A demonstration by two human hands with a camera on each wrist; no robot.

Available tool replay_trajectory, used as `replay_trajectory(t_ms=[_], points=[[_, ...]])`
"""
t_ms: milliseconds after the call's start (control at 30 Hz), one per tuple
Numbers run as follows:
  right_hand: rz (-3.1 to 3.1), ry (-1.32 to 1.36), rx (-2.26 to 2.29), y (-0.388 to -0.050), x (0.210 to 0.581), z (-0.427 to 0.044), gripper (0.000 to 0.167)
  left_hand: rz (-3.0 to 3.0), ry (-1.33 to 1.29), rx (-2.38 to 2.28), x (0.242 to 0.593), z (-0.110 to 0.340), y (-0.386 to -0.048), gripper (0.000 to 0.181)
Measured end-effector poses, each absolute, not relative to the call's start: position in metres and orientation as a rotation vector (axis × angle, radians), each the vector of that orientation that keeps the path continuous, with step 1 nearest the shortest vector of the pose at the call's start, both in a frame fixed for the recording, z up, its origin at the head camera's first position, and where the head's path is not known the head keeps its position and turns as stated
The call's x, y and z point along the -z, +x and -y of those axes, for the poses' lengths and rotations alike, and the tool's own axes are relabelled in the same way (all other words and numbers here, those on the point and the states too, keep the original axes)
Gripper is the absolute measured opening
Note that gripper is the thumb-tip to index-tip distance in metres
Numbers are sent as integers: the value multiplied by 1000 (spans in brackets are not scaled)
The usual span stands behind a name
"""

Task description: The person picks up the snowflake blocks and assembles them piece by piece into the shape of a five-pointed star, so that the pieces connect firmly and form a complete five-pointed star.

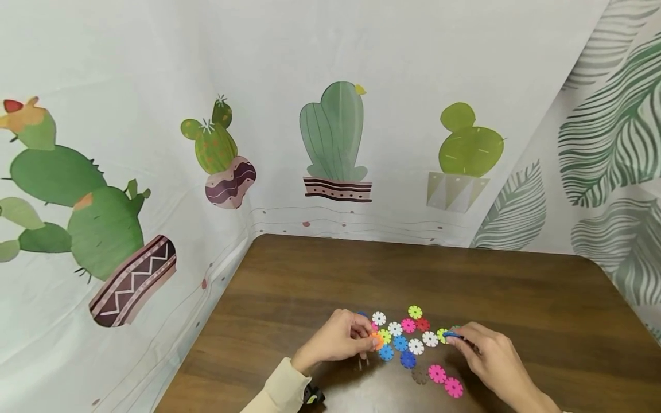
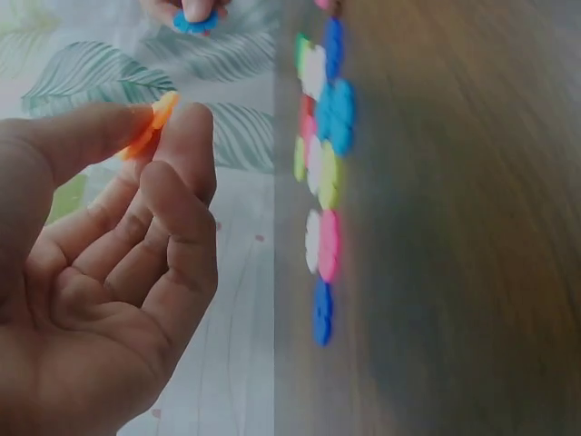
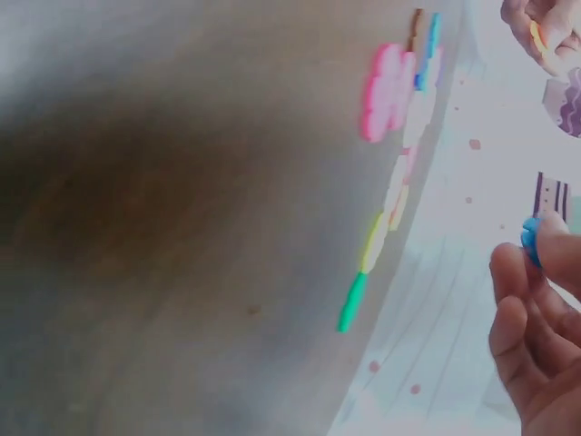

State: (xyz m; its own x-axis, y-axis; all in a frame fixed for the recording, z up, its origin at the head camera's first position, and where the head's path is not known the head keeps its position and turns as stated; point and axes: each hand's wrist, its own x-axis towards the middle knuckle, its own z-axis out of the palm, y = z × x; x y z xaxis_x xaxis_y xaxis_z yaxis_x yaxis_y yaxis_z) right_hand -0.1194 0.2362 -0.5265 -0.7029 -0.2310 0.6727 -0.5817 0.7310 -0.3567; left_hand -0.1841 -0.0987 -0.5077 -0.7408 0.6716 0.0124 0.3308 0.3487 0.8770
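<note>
From my remote station, the largest item I register is the pale cloth (image 1: 268, 46) behind the work area, printed with potted cacti and leaves. In front of it stands the brown wood-grain counter (image 1: 289, 281), rounded at both far corners. A cream sleeve (image 1: 279, 390) covers the left forearm, with a black device (image 1: 312, 396) at the wrist. The left hand (image 1: 335, 339) and the right hand (image 1: 493, 355) are positioned on either side of a group of small notched discs lying on the counter. Within this group I identify a white disc (image 1: 415, 346) near the middle, a red disc (image 1: 423, 324) toward the far side, a dark blue disc (image 1: 408, 359) toward the near side, and a brown disc (image 1: 420, 375) nearer still, with a pink disc (image 1: 436, 374) just to its right. A green disc (image 3: 351, 302) lies at the right end, mostly hidden in the head view. The left hand grasps an orange disc (image 2: 152, 127), pinched between thumb and index finger. The right hand grasps a blue disc (image 3: 531, 241), likewise pinched between thumb and fingertip. In the wrist views I confirm that both held discs are clear of the counter and well apart from each other.
</note>
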Motion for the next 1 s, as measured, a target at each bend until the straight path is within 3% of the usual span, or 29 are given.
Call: replay_trajectory(t_ms=[100, 267, 1000], points=[[2235, 641, -799, -119, 521, -235, 3, -2155, 804, -1455, 504, 98, -182, 10], [2148, 657, -853, -119, 508, -231, 40, -2080, 783, -1556, 496, 97, -179, 11], [1848, 766, -968, -105, 446, -199, 43, -1730, 664, -1952, 441, 72, -153, 34]])
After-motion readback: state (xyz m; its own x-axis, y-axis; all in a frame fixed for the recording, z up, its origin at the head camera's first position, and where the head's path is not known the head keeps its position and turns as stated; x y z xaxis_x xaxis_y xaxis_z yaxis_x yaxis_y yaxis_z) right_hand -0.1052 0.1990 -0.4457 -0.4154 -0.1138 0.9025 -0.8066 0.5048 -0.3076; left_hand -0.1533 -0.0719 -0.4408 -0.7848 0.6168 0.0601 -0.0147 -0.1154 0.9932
